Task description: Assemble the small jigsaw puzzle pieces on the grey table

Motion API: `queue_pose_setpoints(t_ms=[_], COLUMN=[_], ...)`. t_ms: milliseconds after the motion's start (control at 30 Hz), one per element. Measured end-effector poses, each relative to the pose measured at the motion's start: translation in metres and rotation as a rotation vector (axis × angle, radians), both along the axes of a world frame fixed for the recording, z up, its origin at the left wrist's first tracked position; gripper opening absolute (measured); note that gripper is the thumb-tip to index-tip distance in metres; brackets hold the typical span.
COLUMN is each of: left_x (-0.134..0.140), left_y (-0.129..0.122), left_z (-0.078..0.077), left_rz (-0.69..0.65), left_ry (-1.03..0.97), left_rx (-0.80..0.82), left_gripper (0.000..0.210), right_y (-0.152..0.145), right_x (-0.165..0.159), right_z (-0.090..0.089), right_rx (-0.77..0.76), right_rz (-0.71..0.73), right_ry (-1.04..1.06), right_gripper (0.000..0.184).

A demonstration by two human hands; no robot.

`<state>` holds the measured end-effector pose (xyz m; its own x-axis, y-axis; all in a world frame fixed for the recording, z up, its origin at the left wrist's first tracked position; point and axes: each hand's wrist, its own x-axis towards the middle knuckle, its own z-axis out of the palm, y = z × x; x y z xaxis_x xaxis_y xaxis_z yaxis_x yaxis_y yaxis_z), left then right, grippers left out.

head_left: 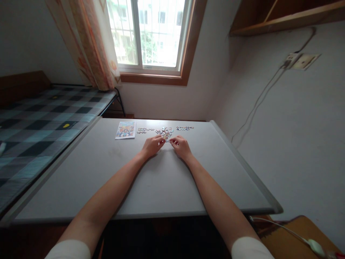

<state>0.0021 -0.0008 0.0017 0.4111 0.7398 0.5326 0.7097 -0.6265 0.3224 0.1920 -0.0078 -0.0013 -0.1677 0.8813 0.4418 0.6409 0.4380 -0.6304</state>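
Both hands rest on the white table point(161, 187), their fingertips almost meeting over small jigsaw puzzle pieces point(167, 141). My left hand point(153, 146) is closed in a pinch at the left side of these pieces. From the right, my right hand point(181, 146) pinches at the same spot with thumb and forefinger. The pieces are tiny here, and the fingers partly cover them. Just beyond my fingertips lies a loose pile of mixed-colour puzzle pieces point(164, 132). Left of the pile are short rows of pieces point(145, 129); right of it is another cluster point(184, 128).
A colourful printed picture sheet point(125, 130) lies at the table's back left. A bed with a checked cover point(54, 111) stands along the left side. Behind are a curtain point(91, 46) and a window point(159, 36). A cable point(250, 111) hangs from a wall socket at right.
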Motion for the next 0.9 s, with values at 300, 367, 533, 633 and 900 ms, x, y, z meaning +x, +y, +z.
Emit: queue_pose_setpoints(t_ms=[300,367,533,633,900], left_x=[-0.0009,-0.0009,-0.0006,-0.0003,-0.0010], left_y=[0.0008,0.0003,-0.0020,-0.0027,-0.0008], left_z=[-0.0011,-0.0005,0.0021,0.0031,0.0007], left_rz=[-0.046,-0.056,-0.080,-0.092,-0.107], left_ry=[-0.009,-0.013,-0.031,-0.034,-0.017], left_rx=[-0.019,-0.020,-0.011,-0.009,-0.016], left_gripper=[0.020,0.020,0.020,0.018,0.020], right_y=[-0.0024,-0.0020,0.0007,0.0018,0.0010], right_x=[-0.0008,-0.0008,-0.0007,-0.0006,-0.0012], right_z=[0.0020,0.0014,-0.0017,-0.0027,-0.0012], right_rx=[-0.029,-0.029,-0.031,-0.024,-0.024], right_rz=[-0.021,-0.022,0.009,0.024,0.020], right_ry=[-0.025,-0.025,0.017,0.049,0.069], right_gripper=[0.013,0.012,0.012,0.011,0.009])
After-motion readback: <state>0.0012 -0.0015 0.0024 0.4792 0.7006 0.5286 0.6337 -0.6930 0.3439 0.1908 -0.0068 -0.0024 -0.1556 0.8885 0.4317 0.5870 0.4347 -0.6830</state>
